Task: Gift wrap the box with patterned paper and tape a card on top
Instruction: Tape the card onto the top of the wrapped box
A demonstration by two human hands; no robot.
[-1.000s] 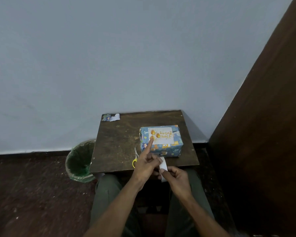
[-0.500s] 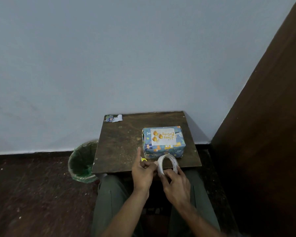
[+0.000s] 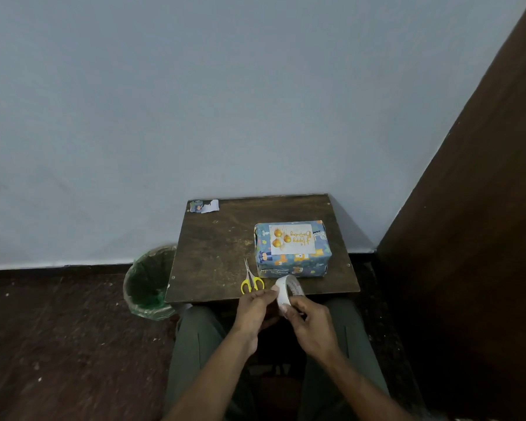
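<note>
A box wrapped in blue patterned paper (image 3: 292,261) stands on the right half of a small dark wooden table (image 3: 219,238). A white card with gold baubles and lettering (image 3: 290,239) lies on its top. In front of the table's near edge, both hands hold a roll of white tape (image 3: 287,291). My left hand (image 3: 257,309) pinches the roll's left rim with fingertips. My right hand (image 3: 308,322) grips the roll from the right and below. Neither hand touches the box.
Yellow-handled scissors (image 3: 251,279) lie on the table just left of the box, points away from me. A scrap of wrapping paper (image 3: 204,206) sits at the far left corner. A green-lined bin (image 3: 148,282) stands left of the table. A dark wooden panel (image 3: 468,238) rises on the right.
My left hand left the card, where its finger pressed, and came back to the tape roll. Both hands now hold the roll at the table's near edge.
</note>
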